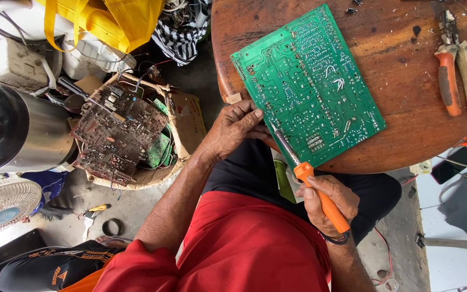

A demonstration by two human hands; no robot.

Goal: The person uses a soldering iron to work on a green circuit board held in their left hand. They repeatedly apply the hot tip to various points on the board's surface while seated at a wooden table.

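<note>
A large green circuit board (pixel 309 84) lies solder side up on a round wooden table (pixel 395 43), its near corner reaching the table's edge. My left hand (pixel 233 127) grips the board's near left edge with thumb and fingers. My right hand (pixel 328 197) holds an orange-handled soldering iron (pixel 320 192); its metal tip rests on the board near the lower edge, beside my left thumb.
Orange-handled pliers (pixel 458 70) lie on the table at the right. A cardboard box (pixel 187 124) with old brown circuit boards (pixel 117 132) stands on the floor at the left, beside a steel pot (pixel 22 135), a small fan (pixel 1 203) and a yellow bag (pixel 109 19).
</note>
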